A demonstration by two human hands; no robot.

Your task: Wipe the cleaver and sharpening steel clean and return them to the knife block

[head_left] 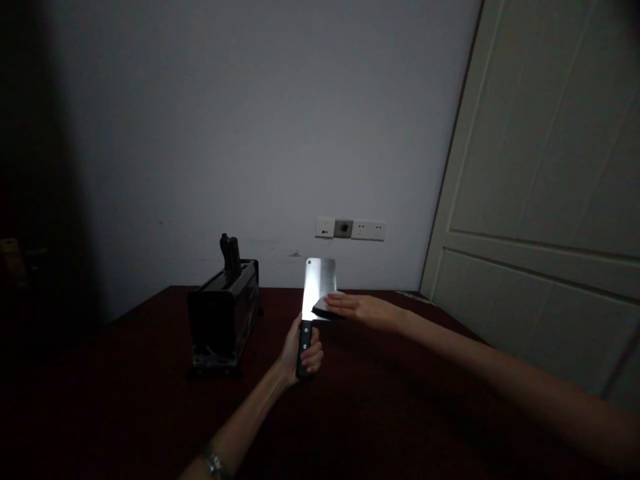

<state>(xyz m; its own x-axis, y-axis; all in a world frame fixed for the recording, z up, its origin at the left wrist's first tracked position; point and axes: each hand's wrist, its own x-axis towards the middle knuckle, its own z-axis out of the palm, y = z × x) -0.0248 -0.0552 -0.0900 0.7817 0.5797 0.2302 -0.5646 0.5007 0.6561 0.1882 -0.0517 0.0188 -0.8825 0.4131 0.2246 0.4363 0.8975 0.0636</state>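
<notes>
A cleaver [320, 277] is held upright, its broad shiny blade pointing up and bright with reflected light. My left hand [289, 353] is closed around its black riveted handle [305, 347]. Against the lower right part of the blade lies a small flat pad [325, 309], grey on top with a dark edge; whether it is a cloth or a sponge I cannot make out. My right hand [357, 308] comes in from the right and holds this pad, its fingers laid over the top. The pad covers a corner of the blade.
A dark knife block [220, 320] with black-handled knives [231, 255] stands on the dark red tabletop [370, 413], left of my hands. Behind are a pale wall with sockets [369, 230] and, at right, a panelled door [540, 167]. The light is dim.
</notes>
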